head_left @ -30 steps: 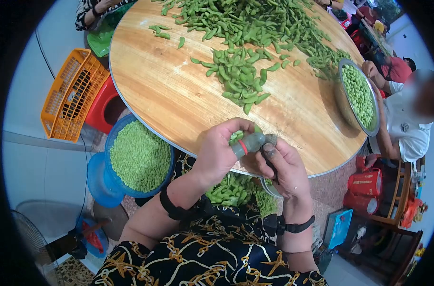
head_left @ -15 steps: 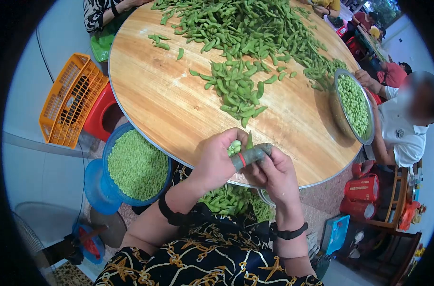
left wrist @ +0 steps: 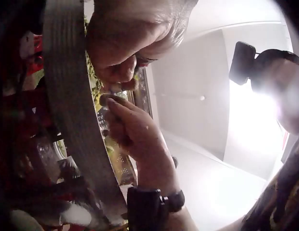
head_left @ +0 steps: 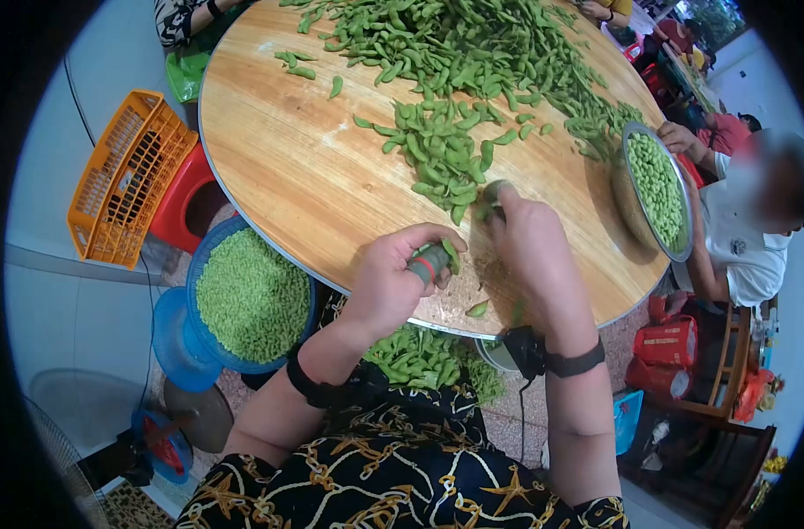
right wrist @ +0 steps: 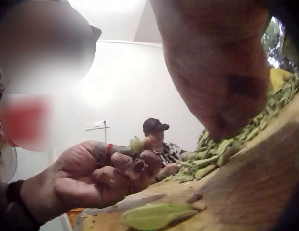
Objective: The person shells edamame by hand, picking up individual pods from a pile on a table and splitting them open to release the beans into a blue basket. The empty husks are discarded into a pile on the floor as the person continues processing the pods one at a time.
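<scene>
My left hand (head_left: 386, 280) is near the front edge of the round wooden table. It pinches a green soybean pod (head_left: 452, 257) between forefinger and thumb; the thumb wears a grey-green cover with a red band (right wrist: 109, 149). My right hand (head_left: 532, 236) reaches forward over the table, a dark cover on its thumb (head_left: 501, 192). Its fingertips are at the near end of a small heap of soybean pods (head_left: 437, 145); I cannot tell whether they hold one. One loose pod (head_left: 478, 309) lies on the tabletop between the hands and the edge.
A larger pod pile (head_left: 455, 44) covers the table's far side. At the right a person in white holds a metal bowl (head_left: 627, 189) of shelled beans. A blue basin (head_left: 310, 304) of beans stands lower left, near an orange crate (head_left: 111, 176). More pods (head_left: 415, 357) lie below the edge.
My right hand has left the left hand and gone forward to the small heap. The left hand has shifted slightly and still pinches a pod. The loose pod near the edge shows now.
</scene>
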A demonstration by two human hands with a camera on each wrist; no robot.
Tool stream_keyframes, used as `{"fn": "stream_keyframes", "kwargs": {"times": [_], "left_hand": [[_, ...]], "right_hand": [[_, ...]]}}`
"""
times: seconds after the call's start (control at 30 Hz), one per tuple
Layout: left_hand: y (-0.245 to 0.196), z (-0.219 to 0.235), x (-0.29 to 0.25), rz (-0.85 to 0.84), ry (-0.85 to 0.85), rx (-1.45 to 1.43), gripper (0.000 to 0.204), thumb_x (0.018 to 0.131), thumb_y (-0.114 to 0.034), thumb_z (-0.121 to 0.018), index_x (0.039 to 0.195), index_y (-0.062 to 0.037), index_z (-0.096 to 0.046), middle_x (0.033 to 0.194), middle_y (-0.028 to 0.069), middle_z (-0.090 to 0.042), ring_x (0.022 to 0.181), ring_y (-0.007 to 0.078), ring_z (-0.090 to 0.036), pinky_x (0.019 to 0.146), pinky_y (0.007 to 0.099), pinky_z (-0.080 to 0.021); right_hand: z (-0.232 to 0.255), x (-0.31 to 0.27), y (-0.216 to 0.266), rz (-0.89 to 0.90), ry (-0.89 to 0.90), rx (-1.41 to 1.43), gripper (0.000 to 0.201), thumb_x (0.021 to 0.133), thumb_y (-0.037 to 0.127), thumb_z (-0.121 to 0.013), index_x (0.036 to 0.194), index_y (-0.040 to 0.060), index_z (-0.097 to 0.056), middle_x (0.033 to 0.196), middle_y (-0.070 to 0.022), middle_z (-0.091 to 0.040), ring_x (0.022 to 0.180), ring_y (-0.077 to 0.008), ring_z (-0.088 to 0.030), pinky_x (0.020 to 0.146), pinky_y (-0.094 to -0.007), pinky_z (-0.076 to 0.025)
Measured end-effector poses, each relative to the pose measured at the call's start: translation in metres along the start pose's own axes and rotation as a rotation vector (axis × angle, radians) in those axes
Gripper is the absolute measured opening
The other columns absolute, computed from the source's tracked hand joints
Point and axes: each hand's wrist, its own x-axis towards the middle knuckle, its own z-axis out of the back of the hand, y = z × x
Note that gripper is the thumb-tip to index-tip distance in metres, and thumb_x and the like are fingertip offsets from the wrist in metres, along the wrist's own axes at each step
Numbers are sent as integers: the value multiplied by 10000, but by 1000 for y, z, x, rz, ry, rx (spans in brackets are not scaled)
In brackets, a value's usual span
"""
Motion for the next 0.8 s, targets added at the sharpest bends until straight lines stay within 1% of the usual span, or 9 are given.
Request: {"fn": "stream_keyframes", "kwargs": {"times": [0.13, 0.17, 0.2, 0.27, 0.43, 0.53, 0.7, 0.77, 0.8], "left_hand": [[5, 2, -3, 21, -2, 259, 234, 799, 48, -521, 1025, -5, -548, 864, 20, -580, 715, 85, -522, 616, 189, -414], [9, 2, -1, -192, -24, 515, 240, 790, 12, -562, 1026, -7, -525, 841, 25, -588, 725, 105, -540, 640, 218, -433], [10, 0, -1, -406, -44, 768, 267, 782, -25, -603, 1028, -8, -502, 818, 29, -597, 736, 124, -558, 664, 247, -451], [4, -6, -5, -395, -1, 749, 306, 769, -51, -631, 1031, -10, -480, 797, 42, -599, 748, 145, -571, 692, 269, -456], [3, -13, -10, -541, 93, 742, 249, 760, -108, -664, 972, -26, -563, 765, 84, -609, 681, 190, -601, 640, 291, -474], [7, -9, -4, -753, 96, 773, 189, 777, -114, -654, 940, -37, -599, 767, 74, -620, 664, 149, -601, 593, 266, -474], [14, -18, -6, -283, -52, 448, 90, 849, -98, -581, 925, -50, -577, 788, -30, -581, 656, 37, -521, 525, 175, -413], [12, -15, -3, -72, -17, 216, 63, 883, -101, -537, 930, -64, -556, 769, -56, -532, 617, 5, -469, 491, 150, -364], [11, -14, -2, -72, -19, 215, 63, 883, -101, -537, 930, -64, -556, 769, -56, -532, 617, 5, -469, 491, 150, -364]], "right_hand": [[0, -22, -3, -12, -11, 283, 191, 806, 139, -601, 933, -3, -579, 691, -177, -622, 642, -311, -614, 599, -379, -478], [1, -30, -1, -13, -7, 285, 191, 806, 139, -601, 933, -3, -579, 691, -177, -622, 642, -311, -614, 599, -379, -478], [5, -39, 3, -9, 70, 622, 186, 807, 135, -617, 922, -6, -584, 689, -107, -618, 633, -223, -592, 587, -336, -468], [6, -55, 4, -82, 227, 985, 175, 821, 129, -641, 900, -17, -588, 701, 43, -563, 651, -37, -479, 560, -211, -413], [1, -73, 8, -228, 189, 1182, 134, 870, 136, -588, 869, 3, -586, 627, 42, -522, 542, -9, -415, 484, -165, -337], [-13, -82, 17, -433, 207, 1889, 122, 897, 156, -546, 899, 34, -559, 570, 58, -453, 455, -11, -329, 420, -175, -251], [-29, -83, 32, -293, -157, 1292, 93, 869, 100, -572, 879, 9, -558, 601, -19, -539, 458, -97, -468, 437, -210, -344], [-33, -81, 31, 114, -452, 646, 93, 820, 62, -615, 851, -8, -562, 638, -97, -577, 503, -181, -544, 474, -264, -411], [-28, -82, 34, 89, -406, 578, 108, 780, 48, -644, 832, -9, -570, 669, -159, -575, 541, -240, -575, 503, -300, -438]]}}
